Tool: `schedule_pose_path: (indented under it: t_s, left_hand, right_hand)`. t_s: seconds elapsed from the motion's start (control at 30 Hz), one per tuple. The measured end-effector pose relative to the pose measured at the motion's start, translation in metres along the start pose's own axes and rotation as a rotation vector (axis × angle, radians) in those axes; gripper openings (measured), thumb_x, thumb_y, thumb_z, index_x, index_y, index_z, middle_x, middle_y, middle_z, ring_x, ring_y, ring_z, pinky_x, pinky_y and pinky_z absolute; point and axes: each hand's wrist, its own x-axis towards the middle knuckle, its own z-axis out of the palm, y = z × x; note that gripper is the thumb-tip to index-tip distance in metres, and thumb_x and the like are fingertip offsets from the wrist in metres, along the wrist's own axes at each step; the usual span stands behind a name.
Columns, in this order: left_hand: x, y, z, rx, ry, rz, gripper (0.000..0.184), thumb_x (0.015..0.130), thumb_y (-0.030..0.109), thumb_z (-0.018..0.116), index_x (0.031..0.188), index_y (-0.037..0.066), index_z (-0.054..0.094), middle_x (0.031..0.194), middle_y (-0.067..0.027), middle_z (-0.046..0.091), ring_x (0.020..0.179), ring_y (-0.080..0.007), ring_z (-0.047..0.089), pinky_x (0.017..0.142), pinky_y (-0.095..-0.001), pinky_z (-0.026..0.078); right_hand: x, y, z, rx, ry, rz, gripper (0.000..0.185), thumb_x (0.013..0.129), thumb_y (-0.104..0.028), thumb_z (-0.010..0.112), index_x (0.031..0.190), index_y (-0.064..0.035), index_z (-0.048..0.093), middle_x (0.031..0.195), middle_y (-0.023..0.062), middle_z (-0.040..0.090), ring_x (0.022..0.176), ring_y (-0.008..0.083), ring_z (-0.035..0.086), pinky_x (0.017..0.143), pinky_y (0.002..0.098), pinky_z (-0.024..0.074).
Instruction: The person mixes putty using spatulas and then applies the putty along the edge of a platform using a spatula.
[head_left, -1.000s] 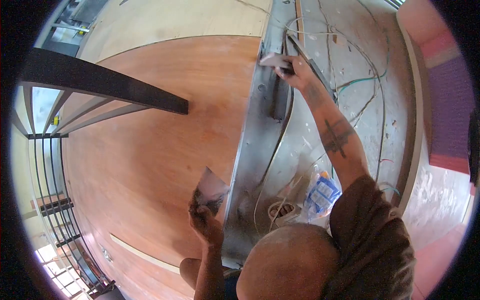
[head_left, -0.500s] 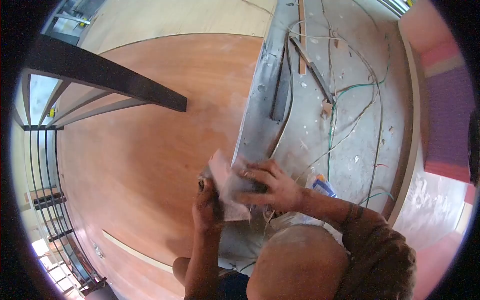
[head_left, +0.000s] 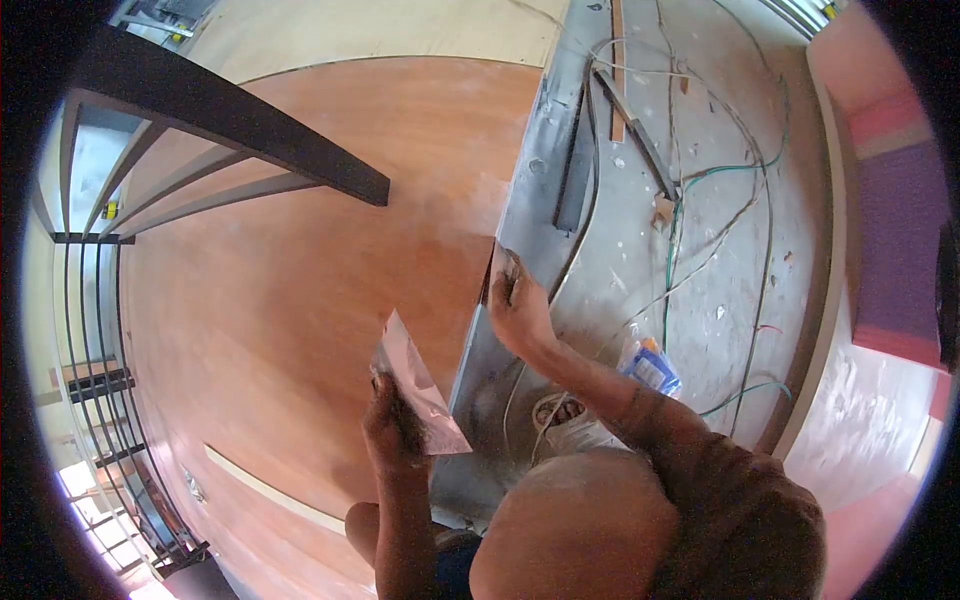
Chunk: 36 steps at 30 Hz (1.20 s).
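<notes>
A thin, flat, shiny pinkish-silver sheet with angular corners (head_left: 418, 375) is tilted at the lower centre of the frame, over the panel. The left hand (head_left: 397, 425) is closed on its lower left side, the thumb bent at the edge. At the centre, the right hand (head_left: 522, 310) is curled, fingers pinched on a thin flat blade (head_left: 497, 260) seen almost edge-on at the panel's right edge; whether the blade touches the panel cannot be told.

Right of lower centre lies a clear plastic bag (head_left: 652, 368) with something blue and white inside and a bit of orange at its top. Just left of it sits a pale rounded thing with brown shapes within, too unclear to name.

The broad reddish-brown wooden panel (head_left: 300, 260) fills the left and centre, with a cream board (head_left: 400, 30) beyond it at the top. Along the right runs a spotted grey floor (head_left: 720, 320), crossed by loose cables. A dark brown beam (head_left: 250, 115) juts in from the upper left; pink and purple surfaces stand at far right.
</notes>
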Motion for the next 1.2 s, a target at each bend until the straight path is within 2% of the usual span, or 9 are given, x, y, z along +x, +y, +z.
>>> schedule_pose_path:
  t_s: [0.07,0.13,0.3,0.43,0.53,0.73,0.8,0.9,1.2]
  left_hand:
    - [-0.001,0.001,-0.005,-0.004,-0.044,-0.015,0.049,0.101,0.039,0.049,0.137,0.006,0.045,0.113,-0.0098,0.057,0.1,-0.0231,0.059,0.085,-0.0378,0.05]
    - [-0.004,-0.001,-0.011,-0.013,-0.088,-0.031,0.047,0.102,0.038,0.049,0.137,0.006,0.045,0.112,-0.0098,0.058,0.098,-0.023,0.059,0.083,-0.0378,0.051]
    - [-0.015,-0.001,-0.015,0.258,0.122,-0.024,0.046,0.101,0.037,0.05,0.134,0.005,0.047,0.11,-0.01,0.058,0.097,-0.0234,0.06,0.082,-0.0387,0.051]
    - [-0.012,-0.002,-0.015,-0.021,-0.029,-0.038,0.048,0.101,0.038,0.05,0.136,0.005,0.046,0.112,-0.0101,0.057,0.099,-0.0237,0.059,0.084,-0.0384,0.05]
    - [-0.02,0.0,-0.013,0.284,0.185,0.011,0.05,0.101,0.039,0.051,0.138,0.006,0.045,0.115,-0.0102,0.056,0.103,-0.0238,0.057,0.086,-0.0381,0.05]
    - [-0.018,0.0,-0.021,0.226,0.084,0.03,0.052,0.1,0.041,0.051,0.138,0.007,0.045,0.117,-0.0095,0.056,0.103,-0.0233,0.057,0.087,-0.0376,0.049]
    - [-0.016,-0.001,-0.029,-0.081,-0.136,-0.092,0.05,0.101,0.04,0.049,0.138,0.007,0.045,0.116,-0.0092,0.056,0.102,-0.023,0.058,0.086,-0.0368,0.05]
    - [-0.021,0.0,-0.024,0.227,0.121,-0.048,0.049,0.102,0.039,0.048,0.138,0.007,0.045,0.114,-0.009,0.057,0.099,-0.0224,0.058,0.085,-0.0365,0.05]
    - [-0.026,0.002,-0.019,0.269,0.109,-0.037,0.049,0.102,0.039,0.047,0.138,0.007,0.044,0.113,-0.0082,0.057,0.098,-0.0211,0.059,0.083,-0.0358,0.051]
  right_hand:
    - [-0.002,-0.001,0.0,-0.009,0.022,-0.007,0.031,0.098,-0.016,0.045,0.12,0.0051,0.052,0.093,0.0335,0.063,0.09,0.0541,0.059,0.079,0.0564,0.0481]
    - [-0.003,-0.01,-0.011,0.059,-0.224,0.33,0.03,0.097,-0.012,0.046,0.121,0.0037,0.054,0.099,0.0358,0.062,0.1,0.0535,0.057,0.08,0.0505,0.0483]
    - [-0.001,-0.007,0.006,-0.071,-0.067,0.151,0.028,0.096,-0.013,0.047,0.115,0.0073,0.055,0.095,0.037,0.061,0.095,0.053,0.059,0.076,0.0521,0.049]
    - [-0.003,-0.012,0.001,-0.128,-0.104,0.143,0.029,0.096,-0.015,0.049,0.109,0.01,0.056,0.092,0.0382,0.06,0.091,0.0523,0.06,0.071,0.0535,0.0488]
    - [-0.004,-0.004,0.005,-0.066,0.01,0.039,0.028,0.096,-0.016,0.051,0.103,0.0096,0.058,0.087,0.0372,0.061,0.087,0.0525,0.061,0.068,0.0537,0.0487]
    - [-0.01,-0.012,-0.005,-0.1,-0.1,0.071,0.026,0.095,-0.016,0.05,0.099,0.0084,0.057,0.082,0.0369,0.06,0.085,0.0527,0.061,0.066,0.0527,0.0484]
    - [-0.004,-0.004,-0.001,-0.132,-0.123,0.12,0.026,0.095,-0.016,0.05,0.099,0.0083,0.057,0.084,0.0369,0.06,0.087,0.0522,0.061,0.068,0.0528,0.0484]
    - [-0.009,-0.005,-0.003,-0.128,-0.077,0.078,0.026,0.095,-0.016,0.05,0.098,0.008,0.057,0.085,0.0362,0.061,0.089,0.0518,0.061,0.071,0.0537,0.0482]
    - [-0.006,-0.002,-0.003,-0.128,-0.091,0.119,0.025,0.096,-0.017,0.048,0.102,0.0059,0.057,0.086,0.035,0.061,0.084,0.0527,0.061,0.069,0.0551,0.0481]
